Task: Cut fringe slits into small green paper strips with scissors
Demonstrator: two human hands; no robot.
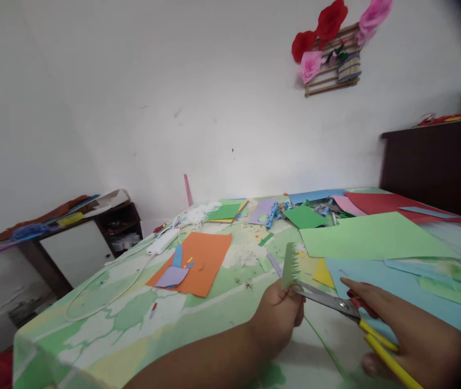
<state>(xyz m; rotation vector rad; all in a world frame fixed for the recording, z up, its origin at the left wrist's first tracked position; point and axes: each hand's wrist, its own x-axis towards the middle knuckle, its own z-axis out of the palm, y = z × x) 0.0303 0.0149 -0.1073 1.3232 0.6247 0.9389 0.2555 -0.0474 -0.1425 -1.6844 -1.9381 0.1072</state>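
Pinched in the fingers of my left hand (pixel 276 316) is a green paper strip (pixel 289 262), held upright, with a row of jagged cuts along its right edge. My right hand (pixel 408 324) grips a pair of scissors (pixel 343 306) with yellow and red handles. Their blades point left and reach the lower end of the strip, beside my left fingertips. Whether the blades are parted there I cannot tell. Under the scissors lies a large light blue sheet (pixel 347 273), and a yellow paper piece (pixel 323 273) is near the blades.
An orange sheet (pixel 214 259) with paper scraps lies left on the patterned tablecloth (pixel 128 324). Behind it are a white power strip (pixel 163 241) and its cable. A light green sheet (pixel 376 237) and a red sheet (pixel 392 204) spread at the right. A low cabinet (pixel 76 254) stands left.
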